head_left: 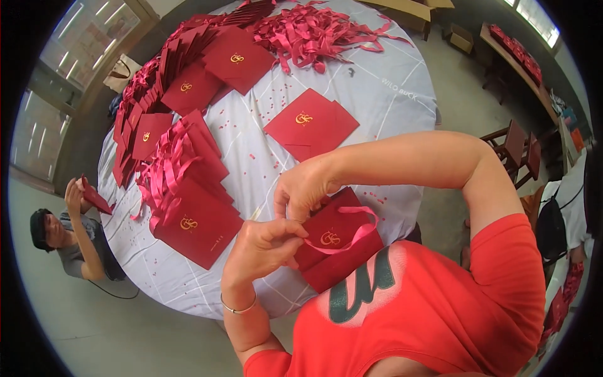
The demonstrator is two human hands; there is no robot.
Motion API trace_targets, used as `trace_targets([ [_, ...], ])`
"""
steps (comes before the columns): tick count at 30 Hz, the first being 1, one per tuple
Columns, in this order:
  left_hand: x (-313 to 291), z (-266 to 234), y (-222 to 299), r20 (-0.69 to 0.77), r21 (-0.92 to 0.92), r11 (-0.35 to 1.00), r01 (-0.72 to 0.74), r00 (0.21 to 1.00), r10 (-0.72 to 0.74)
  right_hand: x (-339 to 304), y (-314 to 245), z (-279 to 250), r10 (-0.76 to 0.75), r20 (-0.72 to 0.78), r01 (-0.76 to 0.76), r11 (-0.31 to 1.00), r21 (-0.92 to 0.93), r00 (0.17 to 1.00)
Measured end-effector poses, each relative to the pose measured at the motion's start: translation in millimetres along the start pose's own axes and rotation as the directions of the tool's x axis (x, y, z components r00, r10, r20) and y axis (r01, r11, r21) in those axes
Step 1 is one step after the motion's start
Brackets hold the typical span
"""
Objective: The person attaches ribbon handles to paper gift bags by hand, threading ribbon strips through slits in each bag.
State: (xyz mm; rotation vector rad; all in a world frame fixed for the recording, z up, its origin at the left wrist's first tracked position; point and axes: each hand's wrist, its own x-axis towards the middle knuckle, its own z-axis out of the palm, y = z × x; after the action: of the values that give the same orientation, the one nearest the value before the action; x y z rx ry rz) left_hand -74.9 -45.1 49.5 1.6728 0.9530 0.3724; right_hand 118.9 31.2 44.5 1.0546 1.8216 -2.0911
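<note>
Left hand (pixel 266 244) pinches pink ribbon (pixel 362 233) on red bag (pixel 342 227), right hand (pixel 305 187) alongside, grip unclear.

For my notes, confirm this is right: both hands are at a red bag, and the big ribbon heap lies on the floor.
Wrong place: the head view shows the big ribbon heap on the table. Left hand and right hand are at a red bag.

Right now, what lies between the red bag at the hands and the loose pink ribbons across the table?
In the head view, overlapping flat red bags lie there on pale cloth; the right hand and forearm also cross the stretch.
</note>
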Motion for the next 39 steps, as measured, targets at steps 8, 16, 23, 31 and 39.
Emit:
trace_targets([
  [8,3,2,1,-0.003,0.015,1.0,0.005,1.0,-0.005,7,17,4,-0.102,-0.434,0.18,0.973,0.144,0.895],
  [16,5,4,2,0.0,0.011,0.999,0.052,0.999,-0.052,13,22,-29,-0.334,-0.63,0.302,0.939,-0.162,0.701],
  [23,10,5,-5,0.001,0.009,0.989,0.148,0.989,-0.148,12,27,-22,-0.438,-0.628,-0.057,0.79,-0.61,0.643],
  [31,12,4,3,-0.023,0.088,0.989,0.117,0.993,-0.115,13,16,-12,-0.418,-0.651,-0.257,0.68,-0.686,0.634],
  [39,13,7,-1,-0.022,0.113,0.991,0.074,0.997,-0.072,9,15,-15,-0.342,-0.618,-0.13,0.797,-0.59,0.708],
])
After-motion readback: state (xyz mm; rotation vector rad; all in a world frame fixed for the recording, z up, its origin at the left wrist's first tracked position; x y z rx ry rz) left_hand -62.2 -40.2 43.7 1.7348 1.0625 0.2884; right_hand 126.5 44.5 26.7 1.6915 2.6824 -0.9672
